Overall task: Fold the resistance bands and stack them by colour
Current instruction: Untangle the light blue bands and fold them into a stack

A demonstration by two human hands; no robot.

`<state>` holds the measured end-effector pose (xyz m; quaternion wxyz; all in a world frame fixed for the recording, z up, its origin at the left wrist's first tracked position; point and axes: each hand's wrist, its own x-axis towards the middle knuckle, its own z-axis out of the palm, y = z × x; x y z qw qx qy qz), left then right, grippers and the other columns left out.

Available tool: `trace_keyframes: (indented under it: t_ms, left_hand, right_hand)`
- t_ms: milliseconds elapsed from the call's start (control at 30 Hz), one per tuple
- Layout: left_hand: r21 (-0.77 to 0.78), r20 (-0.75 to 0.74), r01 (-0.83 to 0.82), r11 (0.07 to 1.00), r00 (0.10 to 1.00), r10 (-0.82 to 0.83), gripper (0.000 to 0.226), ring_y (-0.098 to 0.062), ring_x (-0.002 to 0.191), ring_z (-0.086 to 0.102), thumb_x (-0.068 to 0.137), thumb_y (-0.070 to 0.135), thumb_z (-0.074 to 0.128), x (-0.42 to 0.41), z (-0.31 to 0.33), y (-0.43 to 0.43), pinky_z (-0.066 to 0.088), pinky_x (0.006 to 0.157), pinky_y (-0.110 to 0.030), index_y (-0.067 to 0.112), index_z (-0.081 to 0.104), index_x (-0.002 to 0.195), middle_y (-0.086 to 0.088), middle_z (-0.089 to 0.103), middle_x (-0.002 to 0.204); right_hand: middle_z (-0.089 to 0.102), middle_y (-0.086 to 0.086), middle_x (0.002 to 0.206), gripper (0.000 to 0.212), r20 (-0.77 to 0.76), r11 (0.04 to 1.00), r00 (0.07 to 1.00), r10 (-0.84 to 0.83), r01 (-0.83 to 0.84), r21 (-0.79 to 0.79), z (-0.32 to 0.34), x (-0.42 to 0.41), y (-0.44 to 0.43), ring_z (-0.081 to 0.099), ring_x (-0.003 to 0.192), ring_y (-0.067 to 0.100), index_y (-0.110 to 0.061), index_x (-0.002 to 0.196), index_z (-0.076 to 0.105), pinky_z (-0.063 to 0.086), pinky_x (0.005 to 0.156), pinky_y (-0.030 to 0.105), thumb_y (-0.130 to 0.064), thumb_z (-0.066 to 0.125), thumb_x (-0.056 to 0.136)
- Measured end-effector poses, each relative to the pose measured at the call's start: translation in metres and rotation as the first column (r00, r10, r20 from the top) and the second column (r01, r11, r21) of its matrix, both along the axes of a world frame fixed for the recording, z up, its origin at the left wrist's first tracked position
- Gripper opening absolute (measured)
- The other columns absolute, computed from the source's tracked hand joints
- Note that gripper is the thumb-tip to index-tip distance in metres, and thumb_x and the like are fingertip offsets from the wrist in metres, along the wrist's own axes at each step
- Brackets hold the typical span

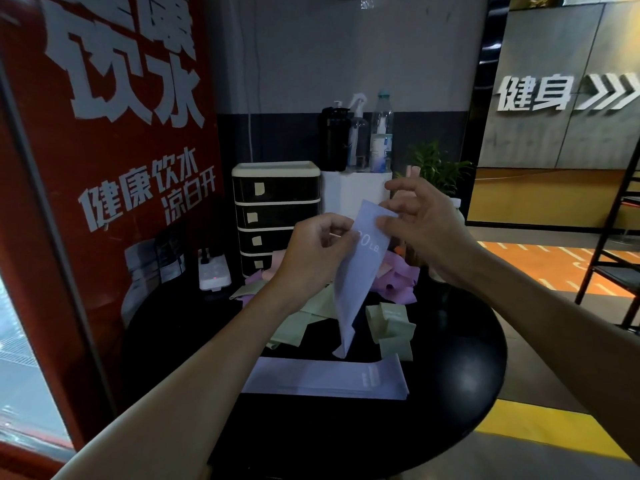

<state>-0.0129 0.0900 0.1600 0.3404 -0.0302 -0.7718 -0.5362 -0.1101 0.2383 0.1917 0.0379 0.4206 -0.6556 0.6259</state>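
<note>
Above the round black table [450, 393] both my hands hold up a pale blue resistance band [356, 282] that hangs down to a twisted tip. My left hand [315, 251] pinches its left edge and my right hand [422, 220] pinches its top right corner. White print reading "LB" shows on the band. Below it lies a flat stack of folded pale blue bands [329, 377] near the table's front. Behind that sits a loose heap of light green bands [391, 327] and purple bands [401, 278].
A black drawer unit [275, 213] with cream trim stands at the table's back, with a white power strip [213, 273] to its left. Bottles [356, 136] stand on a white box behind, a plant [436, 164] to the right. A red poster panel [104, 168] flanks the left.
</note>
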Motion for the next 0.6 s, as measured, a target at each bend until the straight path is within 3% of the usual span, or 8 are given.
trace_keyframes:
  t_ms: [100, 167, 267, 367, 433, 600]
  left_hand:
    - [0.003, 0.009, -0.011, 1.0, 1.0, 0.011, 0.012, -0.009, 0.074, 0.061, 0.095, 0.011, 0.062, 0.001, 0.005, -0.002, 0.053, 0.069, -0.027, 0.021, 0.068, 0.092, 0.0, 0.068, 0.087]
    - [0.008, 0.014, 0.006, 1.0, 1.0, -0.006, 0.009, -0.007, 0.065, 0.06, 0.096, 0.014, 0.061, 0.003, 0.012, -0.001, 0.051, 0.056, -0.019, 0.02, 0.068, 0.098, -0.006, 0.068, 0.09]
    - [-0.063, -0.047, -0.01, 0.998, 0.999, 0.007, 0.009, -0.005, 0.066, 0.062, 0.095, 0.01, 0.062, 0.002, 0.021, -0.002, 0.052, 0.055, -0.018, 0.016, 0.068, 0.096, -0.001, 0.068, 0.083]
    - [-0.124, -0.097, -0.059, 0.991, 0.994, 0.047, 0.008, -0.024, 0.073, 0.068, 0.094, 0.008, 0.063, -0.001, 0.028, -0.006, 0.059, 0.063, -0.04, 0.005, 0.07, 0.096, -0.009, 0.071, 0.083]
    - [-0.117, -0.127, -0.098, 0.988, 0.988, 0.083, 0.01, -0.035, 0.073, 0.067, 0.095, 0.011, 0.064, -0.003, 0.032, -0.007, 0.057, 0.058, -0.05, 0.004, 0.069, 0.096, -0.017, 0.071, 0.086]
    - [-0.153, -0.115, -0.135, 0.979, 0.986, 0.118, 0.011, -0.015, 0.073, 0.061, 0.092, 0.01, 0.067, -0.005, 0.042, -0.009, 0.055, 0.069, -0.035, 0.002, 0.068, 0.099, -0.018, 0.069, 0.094]
  right_hand:
    - [0.071, 0.0, 0.083, 0.04, 0.0, 0.999, 0.999, -0.034, 0.034, -0.022, 0.0, 0.002, -0.001, 0.07, 0.076, 0.005, -0.01, 0.117, 0.056, 0.058, 0.075, 0.023, 0.005, 0.07, 0.083]
    - [0.072, 0.002, 0.089, 0.041, -0.019, 0.999, 0.999, -0.035, 0.035, -0.018, 0.003, 0.004, -0.003, 0.07, 0.078, 0.007, -0.012, 0.118, 0.054, 0.058, 0.076, 0.023, 0.005, 0.069, 0.084]
    - [0.073, 0.004, 0.094, 0.044, -0.043, 0.999, 0.998, -0.043, 0.042, -0.019, 0.006, 0.007, -0.006, 0.071, 0.083, 0.014, -0.016, 0.12, 0.051, 0.059, 0.076, 0.027, 0.004, 0.068, 0.085]
    - [0.074, 0.007, 0.091, 0.047, -0.034, 0.998, 0.999, -0.039, 0.037, -0.055, 0.007, 0.008, -0.01, 0.072, 0.084, 0.018, -0.016, 0.122, 0.047, 0.06, 0.078, 0.031, 0.003, 0.069, 0.085]
    - [0.074, 0.009, 0.087, 0.049, -0.005, 0.998, 1.0, -0.024, 0.024, -0.062, 0.004, 0.008, -0.013, 0.072, 0.084, 0.022, -0.016, 0.123, 0.046, 0.06, 0.079, 0.035, 0.001, 0.071, 0.084]
    - [0.074, 0.002, 0.08, 0.052, 0.048, 1.0, 0.999, 0.002, -0.001, -0.021, -0.003, 0.009, -0.019, 0.072, 0.083, 0.014, -0.012, 0.129, 0.046, 0.059, 0.081, 0.034, 0.001, 0.07, 0.084]
